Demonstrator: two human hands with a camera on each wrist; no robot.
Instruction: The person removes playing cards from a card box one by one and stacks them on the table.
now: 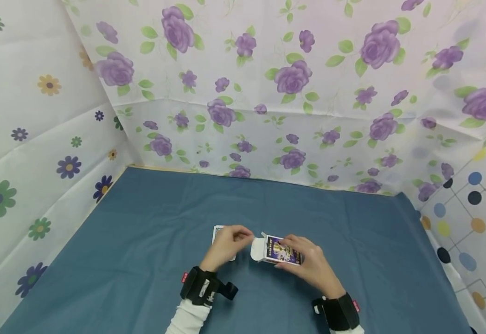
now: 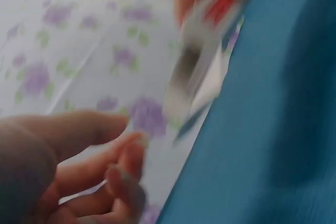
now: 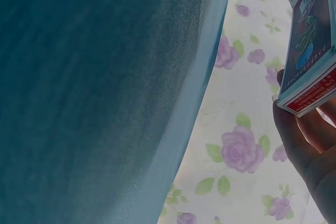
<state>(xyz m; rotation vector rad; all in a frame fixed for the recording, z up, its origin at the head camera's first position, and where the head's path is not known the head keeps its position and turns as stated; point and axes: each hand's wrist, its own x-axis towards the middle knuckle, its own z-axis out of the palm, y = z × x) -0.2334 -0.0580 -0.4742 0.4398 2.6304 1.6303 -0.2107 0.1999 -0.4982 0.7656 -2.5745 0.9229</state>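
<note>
My right hand (image 1: 311,262) grips a playing-card box (image 1: 282,249) between thumb and fingers, its printed face turned up. At the box's left end the white flap (image 1: 258,249) stands open, pointing at my left hand (image 1: 230,246). The left wrist view shows a gap between that hand's thumb (image 2: 100,127) and its bent fingers, with nothing in it. Beneath the left hand, a white-edged card or stack of cards (image 1: 216,230) lies mostly hidden on the cloth. Red end panels of the box (image 3: 315,90) show in the right wrist view.
A blue cloth (image 1: 151,222) covers the table. Behind it hangs a white sheet with purple roses (image 1: 293,79); flower-patterned (image 1: 38,139) and dotted sheets (image 1: 472,232) close the left and right sides. Both wrists wear black straps (image 1: 339,313).
</note>
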